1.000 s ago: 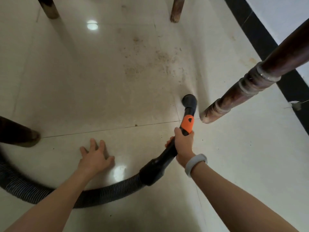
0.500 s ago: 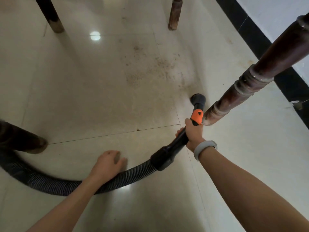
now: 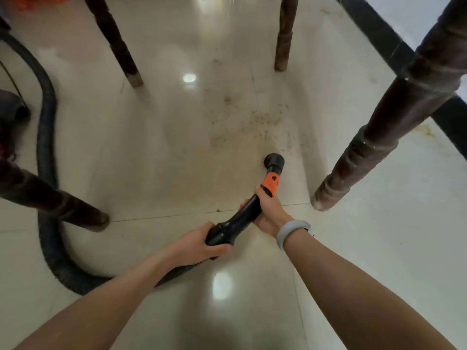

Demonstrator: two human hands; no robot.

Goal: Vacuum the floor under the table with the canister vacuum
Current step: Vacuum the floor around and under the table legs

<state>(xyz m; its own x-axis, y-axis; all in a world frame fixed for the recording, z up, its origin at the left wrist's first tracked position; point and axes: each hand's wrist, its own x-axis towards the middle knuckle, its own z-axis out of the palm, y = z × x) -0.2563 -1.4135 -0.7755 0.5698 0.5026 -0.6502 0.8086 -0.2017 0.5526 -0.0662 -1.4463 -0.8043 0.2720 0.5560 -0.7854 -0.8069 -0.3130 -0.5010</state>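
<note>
The black vacuum handle (image 3: pixel 242 218) with an orange collar (image 3: pixel 270 184) ends in a round black nozzle (image 3: pixel 274 161) pointing down at the pale tiled floor. My right hand (image 3: pixel 269 210) grips the handle just below the orange collar. My left hand (image 3: pixel 199 245) grips the wide black cuff where the ribbed hose (image 3: pixel 48 157) joins. A patch of brown dust and crumbs (image 3: pixel 260 122) lies just beyond the nozzle. The hose loops back to the left past a table leg.
Dark wooden table legs stand around: near right (image 3: pixel 374 137), near left (image 3: pixel 58 203), far left (image 3: pixel 113 41), far right (image 3: pixel 284 34). A black skirting strip (image 3: pixel 379 29) runs along the wall at right. A dark vacuum part (image 3: pixel 12 109) sits at the left edge.
My left hand has lifted off the floor and taken hold of the hose cuff. The view pulled back, and the nozzle shifted left, away from the near right table leg.
</note>
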